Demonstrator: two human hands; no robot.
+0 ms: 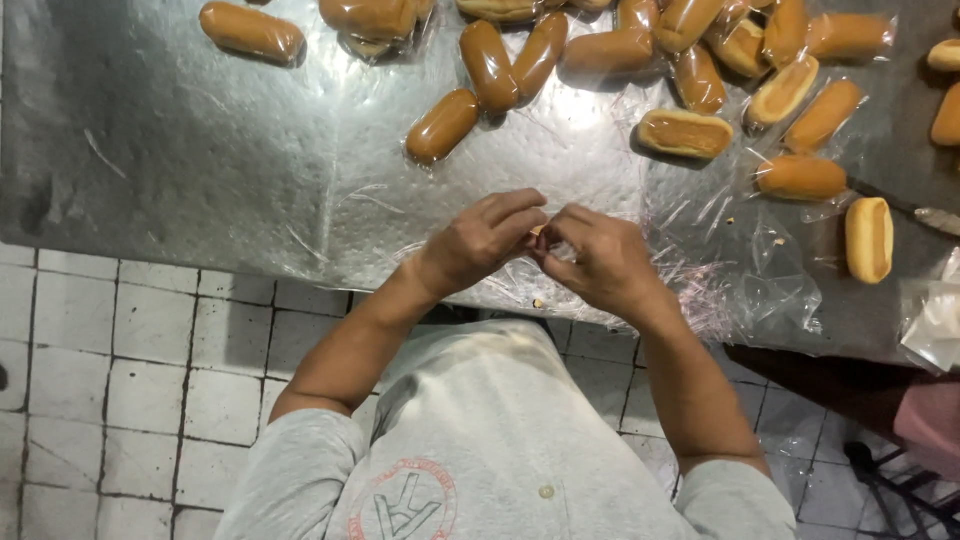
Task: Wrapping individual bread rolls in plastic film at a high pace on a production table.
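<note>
Steel table (180,150) carried wrapped bread rolls (441,126) along its far edge. Near its front edge, left hand (485,240) and right hand (598,262) met, fingertips pinching clear plastic film (700,290) together.

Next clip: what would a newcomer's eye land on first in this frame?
First, the two hands meeting at the near edge of the dull steel table: the left hand and right hand pinch something small between their fingertips, too hidden to identify. Next, the scatter of long golden-brown bread rolls across the far and right side, several inside clear plastic bags.
</note>
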